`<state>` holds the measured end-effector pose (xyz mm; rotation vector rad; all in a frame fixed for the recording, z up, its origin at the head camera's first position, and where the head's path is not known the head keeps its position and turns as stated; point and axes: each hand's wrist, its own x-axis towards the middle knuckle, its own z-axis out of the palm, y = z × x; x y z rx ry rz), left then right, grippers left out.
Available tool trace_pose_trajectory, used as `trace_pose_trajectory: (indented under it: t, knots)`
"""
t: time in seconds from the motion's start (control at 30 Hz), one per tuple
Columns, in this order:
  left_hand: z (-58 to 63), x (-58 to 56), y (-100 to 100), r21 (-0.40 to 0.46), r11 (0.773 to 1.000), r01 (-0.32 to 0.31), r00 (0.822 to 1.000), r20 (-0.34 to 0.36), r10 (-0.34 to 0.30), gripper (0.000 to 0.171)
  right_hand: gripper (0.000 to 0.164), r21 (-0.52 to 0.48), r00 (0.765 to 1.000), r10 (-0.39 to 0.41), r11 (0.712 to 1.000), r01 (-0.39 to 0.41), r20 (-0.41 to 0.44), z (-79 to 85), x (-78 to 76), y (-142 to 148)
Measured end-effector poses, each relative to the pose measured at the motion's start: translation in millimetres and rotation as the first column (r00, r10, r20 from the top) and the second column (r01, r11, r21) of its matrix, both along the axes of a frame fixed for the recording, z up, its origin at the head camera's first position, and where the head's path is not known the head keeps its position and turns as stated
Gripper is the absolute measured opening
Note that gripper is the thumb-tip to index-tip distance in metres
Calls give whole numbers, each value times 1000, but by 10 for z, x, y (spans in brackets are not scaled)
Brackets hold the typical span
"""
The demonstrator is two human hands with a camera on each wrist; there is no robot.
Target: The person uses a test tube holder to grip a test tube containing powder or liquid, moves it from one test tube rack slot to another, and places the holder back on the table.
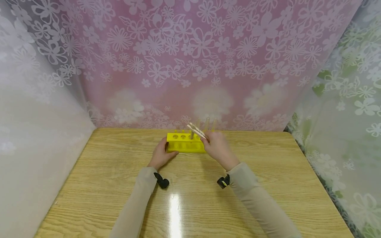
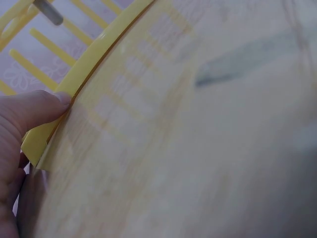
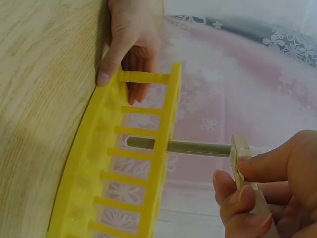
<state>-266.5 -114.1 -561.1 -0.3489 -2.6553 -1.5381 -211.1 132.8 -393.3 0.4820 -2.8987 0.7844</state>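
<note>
A yellow test tube rack stands near the table's back edge. My left hand holds its left end, the thumb along the front of the base, as the left wrist view also shows. In my right hand is a wooden test tube clamp, pinched between thumb and fingers. The clamp's jaws hold the upper end of a test tube with greyish-green contents. This tube passes down through a hole in the rack's top plate, and its rounded bottom hangs above the base.
The wooden table extends in front and to both sides. Clear upright tubes show behind the right hand, partly hidden. A pink floral curtain hangs behind the table, with pale curtains at the sides.
</note>
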Motion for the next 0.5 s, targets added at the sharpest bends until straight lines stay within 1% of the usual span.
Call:
trace_pose_trajectory:
  t: [0.2, 0.5]
  knots:
    - [2, 2, 6, 0, 1000, -1, 1000, 7, 1, 77, 15, 6, 999, -15, 1000, 15, 52, -70, -14, -1]
    - [5, 3, -1, -4, 1000, -2, 1000, 9, 2, 77, 15, 21, 999, -14, 1000, 13, 31, -143, -13, -11]
